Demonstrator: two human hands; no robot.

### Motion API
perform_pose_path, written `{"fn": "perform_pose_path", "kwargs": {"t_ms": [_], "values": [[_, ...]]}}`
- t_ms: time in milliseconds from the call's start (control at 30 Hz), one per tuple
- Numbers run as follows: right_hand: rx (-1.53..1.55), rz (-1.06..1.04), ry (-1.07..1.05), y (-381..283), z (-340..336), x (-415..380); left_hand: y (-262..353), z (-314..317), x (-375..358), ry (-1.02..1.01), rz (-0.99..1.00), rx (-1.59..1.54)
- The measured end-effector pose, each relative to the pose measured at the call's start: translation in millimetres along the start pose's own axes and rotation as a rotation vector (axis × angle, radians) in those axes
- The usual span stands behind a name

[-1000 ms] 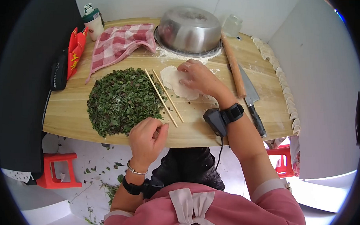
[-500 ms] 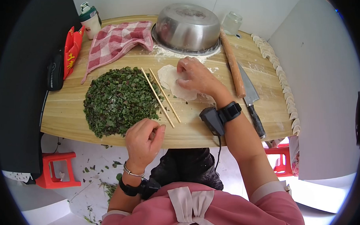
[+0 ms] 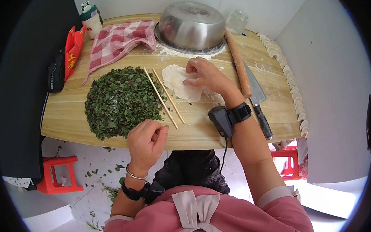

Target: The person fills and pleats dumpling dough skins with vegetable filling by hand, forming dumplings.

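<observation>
Thin round dough wrappers [image 3: 176, 83], overlapping each other, lie on the wooden table. Over their right side is my right hand [image 3: 209, 78], its thumb and index finger curved and apart, with the fingertips close over the dough. My left hand [image 3: 145, 141] rests at the table's front edge with its fingers curled into a loose fist and nothing showing in it. A large mound of chopped green leaves [image 3: 122, 101] sits just beyond it. Two wooden chopsticks [image 3: 163, 101] lie between the mound and the wrappers, their tips beside the leaves.
A rolling pin [image 3: 238, 64] and a knife [image 3: 257, 96] lie to the right. Folded dumplings [image 3: 292, 85] line the right edge. At the back are an upturned metal basin [image 3: 192, 28], a glass jar [image 3: 238, 21], a checked cloth [image 3: 120, 42] and a bottle [image 3: 91, 20].
My right hand has shifted slightly to the right over the wrappers, its thumb and index finger still apart. My left hand stays curled at the edge. The view has shifted a little.
</observation>
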State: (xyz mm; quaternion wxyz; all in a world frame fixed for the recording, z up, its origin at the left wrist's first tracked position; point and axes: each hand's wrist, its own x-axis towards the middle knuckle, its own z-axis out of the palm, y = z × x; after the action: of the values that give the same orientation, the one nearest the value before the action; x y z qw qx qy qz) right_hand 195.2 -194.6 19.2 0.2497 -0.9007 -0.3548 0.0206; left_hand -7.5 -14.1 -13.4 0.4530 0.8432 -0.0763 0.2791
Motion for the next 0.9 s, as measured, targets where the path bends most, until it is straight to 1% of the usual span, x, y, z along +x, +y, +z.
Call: {"fn": "perform_pose_path", "kwargs": {"t_ms": [67, 133, 233, 267, 333, 367, 433, 467, 533, 567, 633, 667, 733, 767, 800, 833, 867, 900], "values": [[0.015, -0.009, -0.014, -2, 0, 0, 0, 0, 0, 0.001, 0.004, 0.004], [0.168, 0.026, 0.047, -1, 3, -1, -1, 0, 0, -0.003, -0.001, 0.001], [0.204, 0.057, 0.097, 1, 6, 0, -1, 0, 0, -0.002, 0.006, 0.006], [0.205, 0.057, 0.097, 1, 6, 0, -1, 0, 0, -0.002, 0.006, 0.006], [0.081, 0.084, 0.057, -1, 4, 0, 0, 1, 0, 0.002, -0.005, -0.003], [0.082, 0.084, 0.058, -3, 2, 0, 0, 1, 0, 0.002, -0.005, -0.003], [0.201, 0.058, 0.017, -5, 0, -1, -1, 0, 0, -0.002, 0.007, 0.006], [0.201, 0.058, 0.017, -4, 3, 1, -1, 0, 0, -0.002, 0.007, 0.006], [0.346, 0.004, 0.108, -1, 11, 4, -1, 1, 0, -0.002, 0.008, 0.007], [0.346, 0.003, 0.108, 1, 12, 3, -1, 1, 0, -0.002, 0.008, 0.007], [0.309, 0.083, 0.058, -2, 9, 2, -1, 1, 0, 0.005, 0.004, -0.006], [0.313, 0.079, 0.058, -4, 6, 1, 1, -1, 2, 0.006, 0.004, 0.000], [0.560, 0.027, 0.001, -2, -1, 1, 9, -9, 14, -0.124, -0.234, -0.202], [0.572, 0.030, 0.000, -1, -1, 1, 17, -7, 22, -0.073, -0.310, -0.357], [0.701, 0.050, -0.066, -1, -3, 1, 27, -3, 36, -0.021, -0.385, -0.512], [0.827, 0.068, -0.131, -2, -4, 0, 24, -4, 50, -0.137, -0.475, -0.627], [0.836, 0.065, -0.127, -3, -5, -1, 21, 0, 60, -0.142, -0.474, -0.617], [0.852, 0.064, -0.115, -5, -7, -1, 13, 8, 69, -0.189, -0.617, -0.827]]}}
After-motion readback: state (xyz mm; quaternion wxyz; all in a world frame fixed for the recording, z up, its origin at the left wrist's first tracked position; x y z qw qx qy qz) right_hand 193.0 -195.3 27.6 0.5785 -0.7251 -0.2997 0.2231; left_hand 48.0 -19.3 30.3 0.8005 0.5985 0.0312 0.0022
